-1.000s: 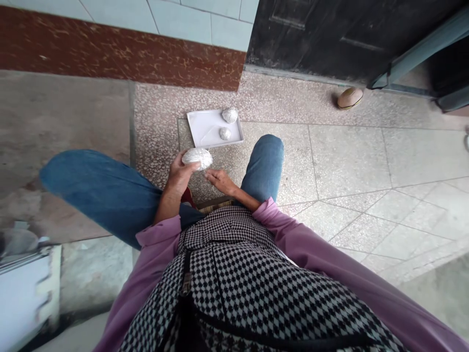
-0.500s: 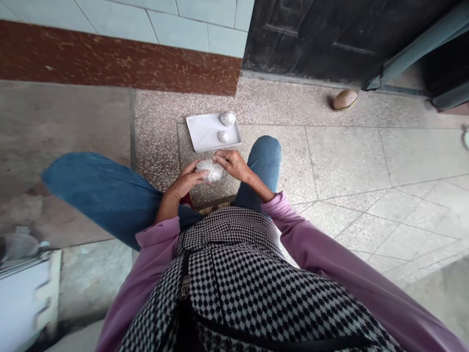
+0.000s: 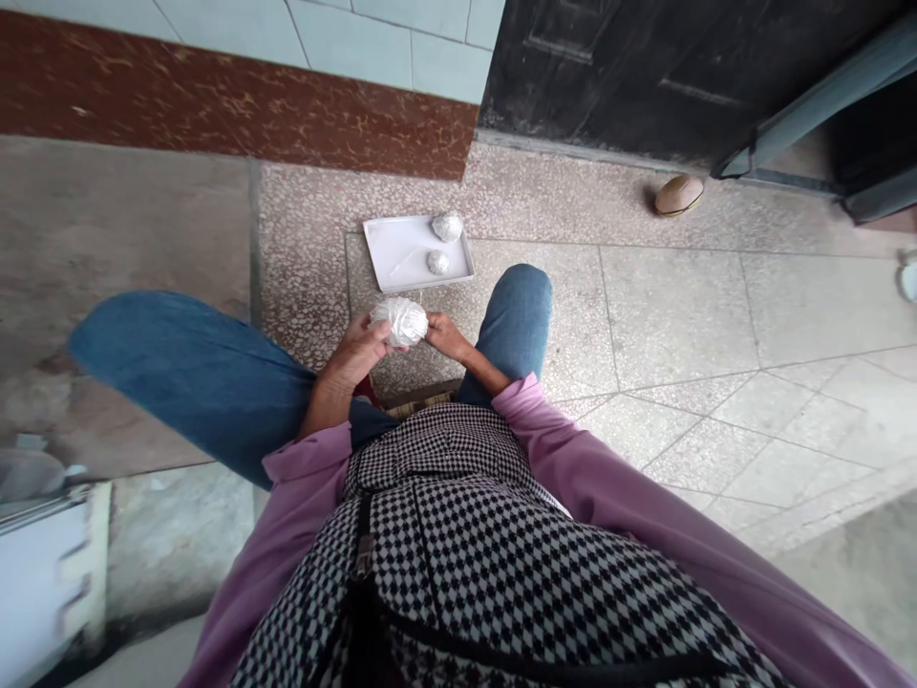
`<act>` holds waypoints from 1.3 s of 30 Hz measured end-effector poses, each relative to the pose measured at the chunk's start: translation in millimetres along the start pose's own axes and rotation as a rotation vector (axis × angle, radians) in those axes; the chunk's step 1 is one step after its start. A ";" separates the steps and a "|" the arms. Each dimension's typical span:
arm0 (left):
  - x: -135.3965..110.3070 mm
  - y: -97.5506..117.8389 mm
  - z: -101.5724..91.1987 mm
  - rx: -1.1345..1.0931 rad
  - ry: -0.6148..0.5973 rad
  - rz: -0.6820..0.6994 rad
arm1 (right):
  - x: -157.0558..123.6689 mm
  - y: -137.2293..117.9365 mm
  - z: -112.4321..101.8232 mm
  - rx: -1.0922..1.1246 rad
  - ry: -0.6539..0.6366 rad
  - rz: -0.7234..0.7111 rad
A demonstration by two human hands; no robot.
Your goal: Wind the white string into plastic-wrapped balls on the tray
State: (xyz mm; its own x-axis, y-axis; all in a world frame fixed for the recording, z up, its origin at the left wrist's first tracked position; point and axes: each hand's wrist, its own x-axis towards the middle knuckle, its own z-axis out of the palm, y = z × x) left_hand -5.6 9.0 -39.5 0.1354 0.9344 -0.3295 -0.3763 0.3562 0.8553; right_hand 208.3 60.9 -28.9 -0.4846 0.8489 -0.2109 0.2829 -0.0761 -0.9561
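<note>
My left hand [image 3: 356, 351] and right hand [image 3: 445, 335] both grip one foil-wrapped ball [image 3: 400, 320], fingers closed on it. White tray [image 3: 397, 258] on floor beyond holds two smaller foil balls [image 3: 438, 262].

Both hands, left hand [image 3: 356, 349] and right hand [image 3: 448, 336], grip a foil-wrapped ball [image 3: 401, 320] (two more lie on the white tray [image 3: 397, 253]).

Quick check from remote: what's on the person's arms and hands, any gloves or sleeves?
No gloves: both the left hand and right hand are bare. Each arm wears a loose mauve-pink long sleeve, the left sleeve and right sleeve pushed back above the wrist. No watch or rings visible.
</note>
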 end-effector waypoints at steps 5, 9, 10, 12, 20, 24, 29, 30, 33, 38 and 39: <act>10.3 -7.5 -3.7 0.042 0.251 0.069 | -25.3 -9.1 19.6 -0.069 -0.030 0.108; 13.3 -5.3 -8.4 0.200 0.408 0.109 | -49.5 -28.3 27.9 -0.118 -0.114 0.126; 13.9 -4.0 -9.3 0.248 0.425 0.120 | -54.1 -34.0 27.8 -0.128 -0.139 0.121; 14.7 -1.2 -10.1 0.339 0.436 0.135 | -59.0 -46.1 22.2 -0.140 -0.162 0.087; 0.9 8.9 4.1 0.295 0.072 0.022 | -15.0 -76.5 -49.5 -0.143 -0.022 -0.141; -8.7 12.7 12.7 0.100 -0.013 -0.020 | 9.3 -61.6 -54.7 -0.005 0.001 -0.061; -11.6 13.4 16.8 -0.004 -0.052 0.002 | 9.1 -29.8 -19.9 0.237 0.076 0.148; -11.0 13.5 17.2 -0.012 -0.054 0.010 | 6.7 -24.7 -12.1 0.266 0.099 0.186; -7.2 13.5 16.8 -0.042 -0.029 0.054 | 1.2 -13.6 7.1 0.279 0.131 0.257; 2.4 7.1 12.4 -0.087 0.129 0.110 | -3.9 -9.7 23.0 0.207 0.122 0.228; 4.7 4.7 11.3 -0.094 0.169 0.115 | -6.2 -10.8 24.7 0.167 0.116 0.201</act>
State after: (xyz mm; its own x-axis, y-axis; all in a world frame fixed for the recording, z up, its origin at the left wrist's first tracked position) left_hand 3.7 15.2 -32.4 -0.0663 0.9514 -0.3008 -0.4654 0.2372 0.8527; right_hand 187.8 43.5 -22.2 -0.3324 0.8615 -0.3838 0.2188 -0.3254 -0.9199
